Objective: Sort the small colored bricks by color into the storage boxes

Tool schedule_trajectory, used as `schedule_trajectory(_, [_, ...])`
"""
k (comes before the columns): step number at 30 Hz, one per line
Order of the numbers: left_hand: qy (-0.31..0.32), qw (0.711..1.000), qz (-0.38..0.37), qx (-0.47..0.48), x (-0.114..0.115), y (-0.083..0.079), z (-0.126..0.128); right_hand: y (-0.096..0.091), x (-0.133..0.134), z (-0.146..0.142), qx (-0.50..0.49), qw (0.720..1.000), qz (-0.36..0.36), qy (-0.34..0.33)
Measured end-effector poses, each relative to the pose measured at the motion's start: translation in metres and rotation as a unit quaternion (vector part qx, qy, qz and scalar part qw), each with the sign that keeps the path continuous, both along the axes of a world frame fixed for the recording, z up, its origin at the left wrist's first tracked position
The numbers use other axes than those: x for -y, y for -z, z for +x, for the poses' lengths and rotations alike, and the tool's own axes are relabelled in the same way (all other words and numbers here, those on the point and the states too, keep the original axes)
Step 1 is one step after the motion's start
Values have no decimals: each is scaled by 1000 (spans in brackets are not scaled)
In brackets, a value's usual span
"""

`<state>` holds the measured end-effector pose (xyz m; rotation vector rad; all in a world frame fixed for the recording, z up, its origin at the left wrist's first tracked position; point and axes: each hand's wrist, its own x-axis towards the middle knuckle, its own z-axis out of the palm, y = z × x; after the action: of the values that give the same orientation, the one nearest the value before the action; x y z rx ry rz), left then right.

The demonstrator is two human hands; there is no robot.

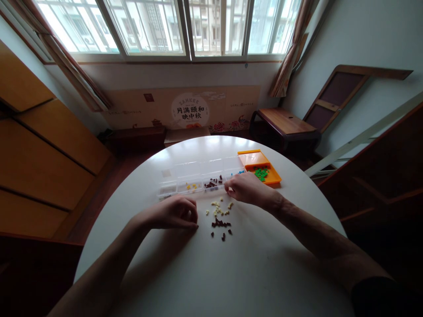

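My left hand (pixel 178 212) rests low over the white round table, fingers curled and pinched. A tiny dark brown brick (pixel 197 226) shows at its fingertips. My right hand (pixel 246 188) is closed, its fingertips at the front edge of a clear compartment box (pixel 190 190); what they hold, if anything, is hidden. Small dark brown bricks (pixel 220 224) lie in a loose row between the hands. Behind them is a scatter of small cream bricks (pixel 218 210). Inside the box, yellow pieces (pixel 193 186) and dark brown pieces (pixel 213 182) fill separate compartments; blue pieces (pixel 237 173) show behind my right hand.
An orange box (pixel 273 176) with green pieces (pixel 261 174) stands behind my right hand. The clear box's transparent lids (pixel 208 167) are folded back. Beyond the white table (pixel 158 273) are a wooden stool (pixel 287 121), a printed cardboard panel (pixel 132 103) and windows.
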<state>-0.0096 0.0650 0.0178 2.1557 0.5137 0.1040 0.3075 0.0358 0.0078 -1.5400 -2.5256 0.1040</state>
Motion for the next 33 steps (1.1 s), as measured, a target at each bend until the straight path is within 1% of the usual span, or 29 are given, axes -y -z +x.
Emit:
schedule_trajectory(3, [0,1000,6,-1,1,0,0,2,-2,0,-46,999,2,-20])
schedule_trajectory(5, [-4,1000,15,-3,1,0,0,1,-4,-1,-105,994,19,-25])
schedule_trajectory(7, [-17,999,41,13,-1,1,0,2,-7,-2,-174,983,49,-13])
schedule_trajectory(9, [-49,993,89,53,-3,5,2,3,-10,-3,-225,972,70,7])
schedule_trajectory(11, [-100,980,137,106,-4,9,5,6,-10,-4,-247,966,73,17])
schedule_trajectory(13, [-150,965,155,148,-4,14,9,8,-9,-6,-251,966,68,-4])
schedule_trajectory(16, [-190,955,140,179,-1,18,17,10,-3,-11,-249,963,59,-82])
schedule_trajectory(19, [-196,956,115,187,4,19,26,12,3,-16,-232,960,52,-148])
schedule_trajectory(21, [-197,958,98,186,7,19,29,14,6,-18,-212,961,59,-169])
schedule_trajectory(23, [-199,959,88,183,8,19,31,16,8,-18,-189,964,73,-175])
schedule_trajectory(26, [-201,959,90,178,8,19,31,18,9,-18,-170,967,83,-171])
schedule_trajectory(29, [-203,956,108,184,6,19,30,18,7,-18,-188,965,77,-165])
schedule_trajectory(31, [-191,955,128,189,6,18,29,18,5,-17,-208,965,77,-141])
schedule_trajectory(33, [-158,960,135,185,7,17,27,17,2,-16,-225,966,85,-98])
